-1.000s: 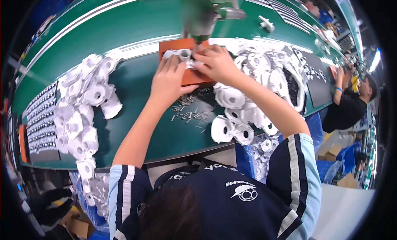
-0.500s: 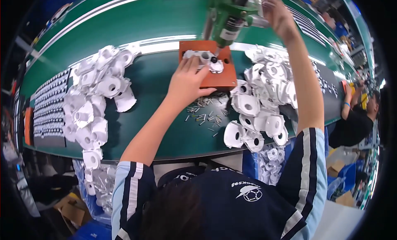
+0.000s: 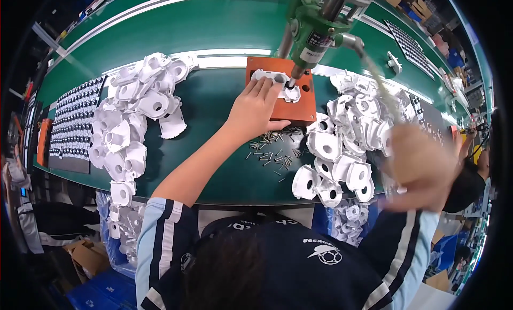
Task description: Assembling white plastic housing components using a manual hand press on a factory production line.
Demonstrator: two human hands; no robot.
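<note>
The left hand (image 3: 252,111) is laid palm down with its fingers extended over a white plastic housing (image 3: 292,95), the thumb set apart near the lower edge of an orange fixture block (image 3: 294,113); the part is pressed rather than clasped, presumably so that it is kept seated in the block. The housing is placed directly beneath the ram (image 3: 298,72) of a green hand press (image 3: 315,29), which suggests that alignment is being kept. The right hand (image 3: 419,168) is badly blurred; it is held near the end of the lever (image 3: 380,85), but whether it is closed round it cannot be told. Loose metal pins (image 3: 287,162) are scattered just below the block, seemingly for easy reach. Farther out, a right heap of housings (image 3: 342,163) and a left heap of housings (image 3: 118,138) are piled on the green workbench (image 3: 214,91), one to either side.
</note>
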